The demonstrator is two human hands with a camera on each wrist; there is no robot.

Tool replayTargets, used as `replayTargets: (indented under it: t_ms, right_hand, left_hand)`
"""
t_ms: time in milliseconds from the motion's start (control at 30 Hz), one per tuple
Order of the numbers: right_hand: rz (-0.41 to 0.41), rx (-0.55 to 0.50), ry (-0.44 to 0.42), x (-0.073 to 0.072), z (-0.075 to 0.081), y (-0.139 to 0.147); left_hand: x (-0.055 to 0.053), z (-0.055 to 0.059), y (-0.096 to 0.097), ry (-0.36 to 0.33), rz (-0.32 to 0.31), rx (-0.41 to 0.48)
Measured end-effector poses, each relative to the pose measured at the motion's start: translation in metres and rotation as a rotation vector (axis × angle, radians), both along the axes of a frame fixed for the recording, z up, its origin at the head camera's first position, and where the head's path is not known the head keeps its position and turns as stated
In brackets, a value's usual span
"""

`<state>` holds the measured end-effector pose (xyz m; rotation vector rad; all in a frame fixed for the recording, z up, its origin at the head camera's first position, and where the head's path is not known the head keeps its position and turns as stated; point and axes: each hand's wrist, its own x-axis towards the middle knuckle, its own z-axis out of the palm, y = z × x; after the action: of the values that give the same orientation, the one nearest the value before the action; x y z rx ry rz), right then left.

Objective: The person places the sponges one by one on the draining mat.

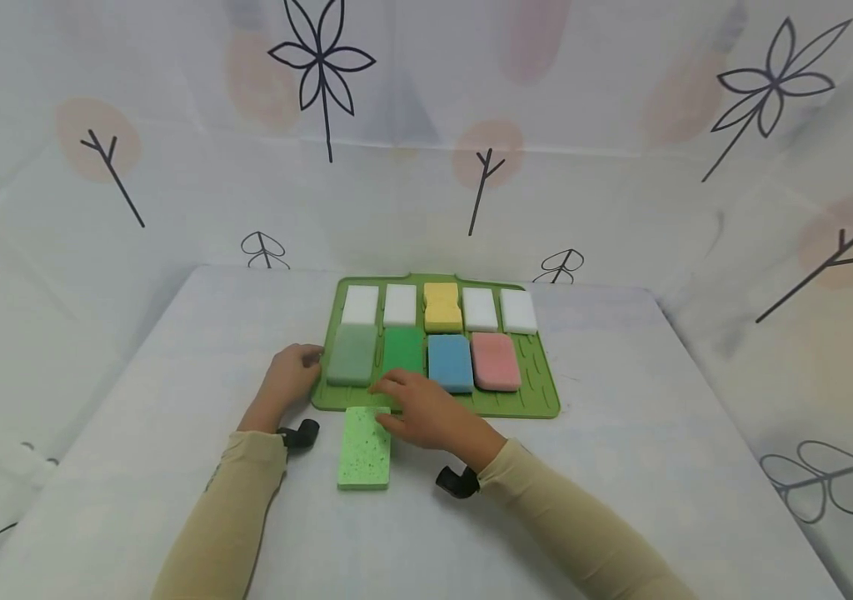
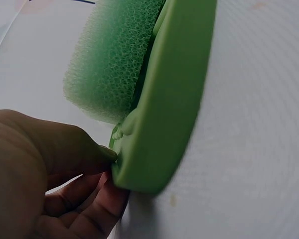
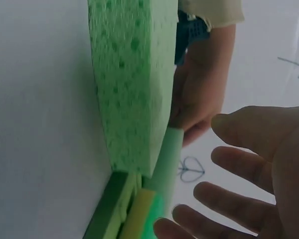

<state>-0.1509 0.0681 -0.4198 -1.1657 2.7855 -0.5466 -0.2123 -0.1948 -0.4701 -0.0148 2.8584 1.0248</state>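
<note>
My left hand (image 1: 293, 377) pinches the left edge of a green ridged mat (image 1: 535, 400); in the left wrist view the thumb (image 2: 92, 147) lies on top of its rim. A pale green porous sponge (image 2: 107, 64) sits on the mat beside that thumb. My right hand (image 1: 426, 410) hovers over the mat's front edge, fingers spread and holding nothing. Below it, a speckled light-green sponge (image 1: 364, 458) lies on the table with its far end at the mat. In the right wrist view, a gap separates the fingers from this speckled sponge (image 3: 132, 84).
On the mat's back row are several white sponges (image 1: 361, 305) and a yellow notched one (image 1: 442, 308). The front row also holds a bright green sponge (image 1: 402, 346), a blue one (image 1: 450, 363) and a pink one (image 1: 496, 362). A patterned cloth (image 1: 396, 192) hangs behind the table.
</note>
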Motion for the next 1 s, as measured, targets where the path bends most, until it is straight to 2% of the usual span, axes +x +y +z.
replayTargets:
  t_ms: [100,267,600,833,1000]
  right_hand:
    - [0.038,0.043,-0.017,0.005,-0.002,-0.007]
    - [0.059,0.160,-0.029,0.015,0.001,-0.018]
    - [0.128,0.336,0.058,0.029,0.000,-0.037]
    - [0.070,0.339,0.027,0.033,-0.008,-0.042]
    - [0.066,0.345,0.055,0.035,-0.011,-0.046]
  left_hand:
    - [0.000,0.000,0.000,-0.005,0.001,0.000]
    - [-0.002,-0.001,-0.001,0.003,-0.009,-0.003]
    - [-0.005,-0.003,0.000,0.000,0.001,-0.017]
    - [-0.004,-0.004,0.000,0.002,0.005,-0.011]
    - [-0.003,-0.003,-0.001,0.002,0.010,-0.005]
